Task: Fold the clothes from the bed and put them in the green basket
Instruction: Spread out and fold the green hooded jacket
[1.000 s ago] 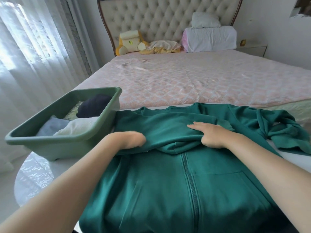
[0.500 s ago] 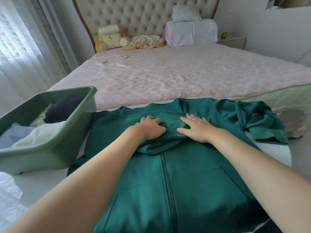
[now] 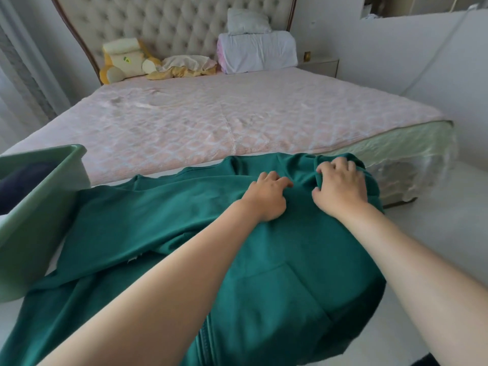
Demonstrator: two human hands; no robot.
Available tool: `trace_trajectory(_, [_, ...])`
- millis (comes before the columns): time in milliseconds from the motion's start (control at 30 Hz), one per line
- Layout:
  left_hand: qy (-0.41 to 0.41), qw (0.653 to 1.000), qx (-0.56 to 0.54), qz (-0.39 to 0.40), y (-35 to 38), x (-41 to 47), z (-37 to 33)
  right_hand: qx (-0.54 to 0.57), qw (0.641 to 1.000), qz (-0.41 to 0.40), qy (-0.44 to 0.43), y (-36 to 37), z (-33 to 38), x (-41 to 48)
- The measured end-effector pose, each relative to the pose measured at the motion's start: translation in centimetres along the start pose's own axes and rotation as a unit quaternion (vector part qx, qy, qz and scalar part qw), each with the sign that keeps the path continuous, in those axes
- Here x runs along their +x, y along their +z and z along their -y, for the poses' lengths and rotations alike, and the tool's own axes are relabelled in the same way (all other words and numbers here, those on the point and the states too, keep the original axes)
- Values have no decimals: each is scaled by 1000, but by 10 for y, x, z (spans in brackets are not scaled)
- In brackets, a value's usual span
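A dark green zip-up hoodie (image 3: 163,223) lies spread on a white table in front of me, its zipper near the bottom edge of the view. My left hand (image 3: 266,199) rests on the cloth near the hoodie's far right part, fingers curled into the fabric. My right hand (image 3: 340,184) grips the bunched sleeve at the hoodie's far right corner. The green basket (image 3: 39,207) stands at the left edge, with a dark navy garment inside it.
The bed (image 3: 211,120) with a pink quilted cover lies beyond the table. At its headboard sit a yellow plush toy (image 3: 121,62), a crumpled cloth (image 3: 184,66) and stacked white pillows (image 3: 256,48). A white wall (image 3: 422,62) stands at the right.
Both hands have moved right along the hoodie to its bunched sleeve; the right hand now grips it. The view has swung right, so the basket sits further left.
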State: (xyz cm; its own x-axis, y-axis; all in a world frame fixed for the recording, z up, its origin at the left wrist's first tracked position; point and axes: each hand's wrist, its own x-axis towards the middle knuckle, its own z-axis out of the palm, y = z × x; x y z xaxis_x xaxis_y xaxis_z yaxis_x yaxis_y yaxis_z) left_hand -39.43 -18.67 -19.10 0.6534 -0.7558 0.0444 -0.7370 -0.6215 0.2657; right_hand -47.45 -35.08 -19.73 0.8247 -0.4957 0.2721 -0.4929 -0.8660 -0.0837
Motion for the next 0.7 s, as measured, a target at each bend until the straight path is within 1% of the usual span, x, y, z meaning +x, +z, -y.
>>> trace_trajectory(100, [-4,1000,12,24,6,9,-14,-11,989,51,138,1,-15,-2])
trace_trajectory(167, [-4,999,28,45,8,11,-18,-1,980,92,179,2,-22,-3])
trace_trajectory(200, [-4,998,32,50,8,12,-19,8,979,99,178,2,-24,-3])
trace_trajectory(300, [-6,999,7,48,7,10,-21,43,989,82,116,-2,-21,0])
trace_trajectory(400, [-11,997,-71,25,2,6,-21,63,994,53,67,-10,-11,1])
trace_trajectory(500, [-6,988,-146,-43,-8,1,-18,89,995,-43,1,-20,1,1])
trace_trajectory(567, [-7,974,-199,-106,-17,-1,-12,119,984,-103,-90,-28,12,4])
trace_trajectory(633, [-13,961,-225,-162,-26,-4,-1,146,960,-121,-207,-36,25,7])
trace_trajectory(700, [-19,953,-244,-180,-36,-11,13,172,927,-134,-306,-42,41,6])
